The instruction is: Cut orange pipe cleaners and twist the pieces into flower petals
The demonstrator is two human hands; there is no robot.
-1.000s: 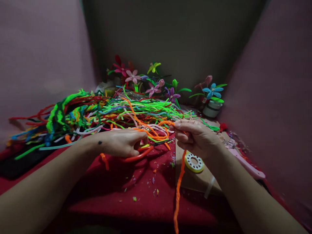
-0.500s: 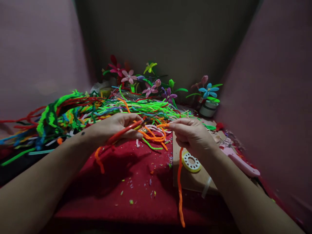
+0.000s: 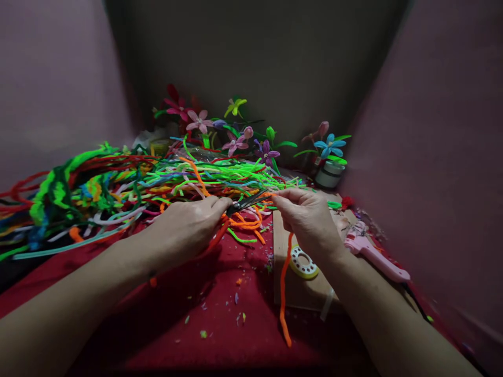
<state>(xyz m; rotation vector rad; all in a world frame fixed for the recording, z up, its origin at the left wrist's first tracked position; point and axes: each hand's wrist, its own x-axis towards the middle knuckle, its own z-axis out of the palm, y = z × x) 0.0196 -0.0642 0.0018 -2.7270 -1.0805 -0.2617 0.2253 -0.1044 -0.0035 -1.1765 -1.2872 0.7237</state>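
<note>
The orange fuzzy stem [image 3: 285, 293] hangs over the edge of the wooden board [image 3: 293, 293], its upper part in the right hand [image 3: 304, 209]. It should handle as light, soft-piled and bendable, unlikely to slip; grip it close to the blades for support. The right thumb and index finger pinch it. The left hand [image 3: 192, 225] has its fingers closed around the handles of the scissors [image 3: 244, 203]. Compared with the previous frame, the blades now reach the right fingertips. Beyond lies the multicoloured stem pile [image 3: 220, 172].
</note>
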